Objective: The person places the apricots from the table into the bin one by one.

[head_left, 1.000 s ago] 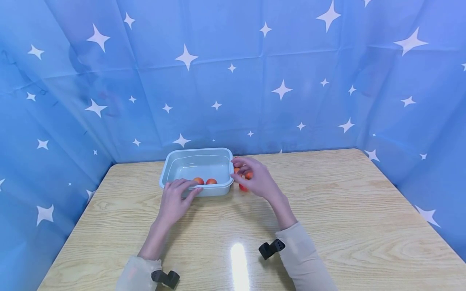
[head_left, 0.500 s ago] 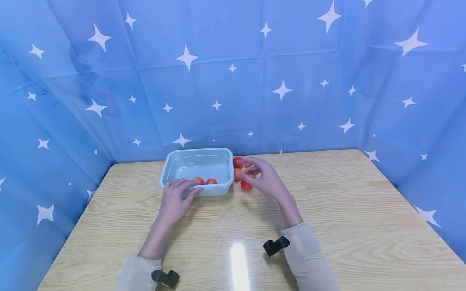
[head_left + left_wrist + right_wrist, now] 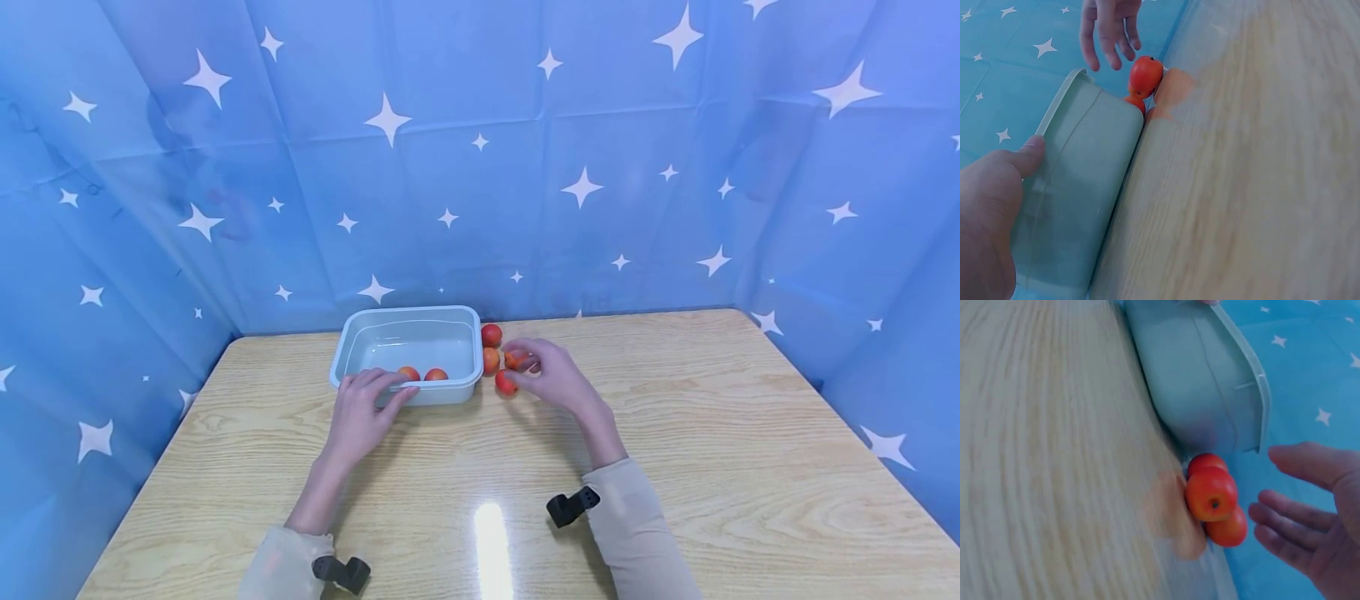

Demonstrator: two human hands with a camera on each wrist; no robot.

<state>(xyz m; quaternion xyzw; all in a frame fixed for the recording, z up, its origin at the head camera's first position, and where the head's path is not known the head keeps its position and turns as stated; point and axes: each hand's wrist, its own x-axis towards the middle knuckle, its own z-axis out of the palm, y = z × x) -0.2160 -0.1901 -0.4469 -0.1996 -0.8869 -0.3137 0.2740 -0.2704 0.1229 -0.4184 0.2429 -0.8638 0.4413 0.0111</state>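
Note:
My left hand (image 3: 363, 417) grips the near rim of a pale blue plastic tub (image 3: 452, 395), thumb on the outer wall and fingers over the rim. Inside the tub, two orange-red apples (image 3: 436, 375) show above the near rim. Several more sit on the table against the tub's right side: a dark red apple (image 3: 491, 336) at the back, an orange one (image 3: 491, 361) in the middle and a bright red one (image 3: 506, 382) in front. My right hand (image 3: 558, 379) hovers over this group, fingers spread and nothing held, partly covering another apple (image 3: 516, 360).
A wooden table (image 3: 712, 433) extends widely to the right and in front. Behind it hangs a blue curtain (image 3: 465, 175) with white stars, close to the tub and the table's back edge. Each sleeve carries a black wrist camera (image 3: 573, 507).
My right hand has drawn back from the tub's right rim, moving right and lower over the apples, so more of them show. The left hand and tub have stayed in place.

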